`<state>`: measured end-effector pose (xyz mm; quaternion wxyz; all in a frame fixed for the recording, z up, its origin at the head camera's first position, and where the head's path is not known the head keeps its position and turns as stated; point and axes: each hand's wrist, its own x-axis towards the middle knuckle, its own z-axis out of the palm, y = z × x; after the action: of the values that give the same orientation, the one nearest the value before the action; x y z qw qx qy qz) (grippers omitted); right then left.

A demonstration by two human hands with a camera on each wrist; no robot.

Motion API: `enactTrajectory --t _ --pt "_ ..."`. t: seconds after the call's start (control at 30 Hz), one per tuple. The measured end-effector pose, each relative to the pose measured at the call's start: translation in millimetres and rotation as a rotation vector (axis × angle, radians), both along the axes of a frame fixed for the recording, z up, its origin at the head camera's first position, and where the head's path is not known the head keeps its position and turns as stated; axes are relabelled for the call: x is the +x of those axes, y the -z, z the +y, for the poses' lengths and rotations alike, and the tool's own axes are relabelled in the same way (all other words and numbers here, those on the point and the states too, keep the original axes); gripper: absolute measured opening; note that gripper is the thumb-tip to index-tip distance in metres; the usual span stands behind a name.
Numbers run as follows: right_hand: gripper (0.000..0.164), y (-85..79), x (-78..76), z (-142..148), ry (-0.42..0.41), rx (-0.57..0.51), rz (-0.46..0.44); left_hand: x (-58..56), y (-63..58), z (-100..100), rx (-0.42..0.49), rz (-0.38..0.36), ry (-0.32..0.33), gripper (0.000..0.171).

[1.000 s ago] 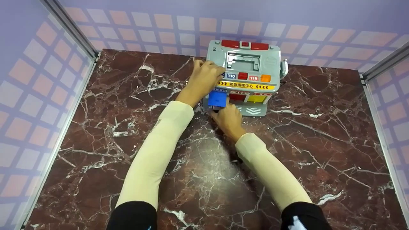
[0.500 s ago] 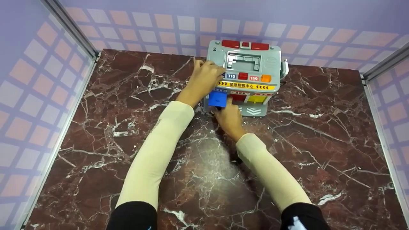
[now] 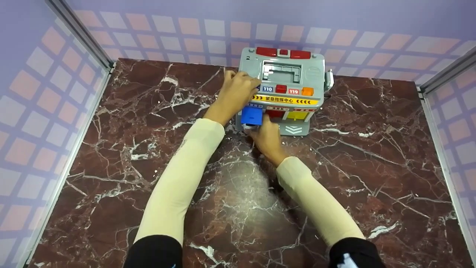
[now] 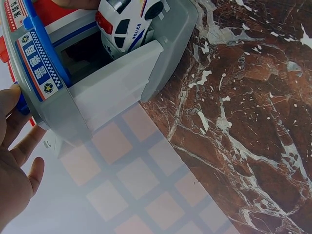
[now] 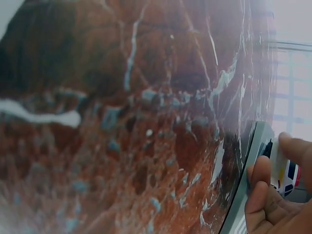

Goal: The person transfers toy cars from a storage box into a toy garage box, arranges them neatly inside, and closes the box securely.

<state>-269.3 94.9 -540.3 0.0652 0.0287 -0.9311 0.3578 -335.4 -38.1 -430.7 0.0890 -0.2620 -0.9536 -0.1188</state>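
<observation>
A grey toy emergency station [image 3: 314, 72] stands against the back wall. My left hand [image 3: 238, 89] lies over its top left corner; in the left wrist view its fingertips touch a blue button [image 4: 22, 105]. Below that corner, a blue door flap [image 3: 251, 116] sticks out, raised. Under the flap is a white toy police car [image 4: 129, 24], partly in the doorway, its rear half showing outside. My right hand [image 3: 268, 139] is low at the doorway, thumb and fingers around the car, as the right wrist view shows. The car's front is hidden inside.
Beside the blue flap are a red door [image 3: 274, 113] and a yellow door [image 3: 297, 115]. A grey ramp [image 3: 294, 130] juts out in front. A small handset [image 3: 329, 80] hangs on the station's right side. Patterned walls enclose the marbled tabletop [image 3: 353, 178].
My right thumb has shifted under the blue flap, and the white end of the police car now shows there. My left hand stays in place on the station.
</observation>
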Motion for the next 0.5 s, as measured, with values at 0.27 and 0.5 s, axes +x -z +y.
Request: enactTrajectory --t 0.27,0.5 --pt "0.037 -2.0 -1.6 0.1 0.002 0.0 0.027 0.6 0.0 -1.0 0.002 -0.025 -0.007 0.03" --pt "0.03 -1.4 -5.3 2.0 0.075 0.047 -0.019 0.7 -1.3 -1.0 -0.006 -0.009 -0.006 0.031"
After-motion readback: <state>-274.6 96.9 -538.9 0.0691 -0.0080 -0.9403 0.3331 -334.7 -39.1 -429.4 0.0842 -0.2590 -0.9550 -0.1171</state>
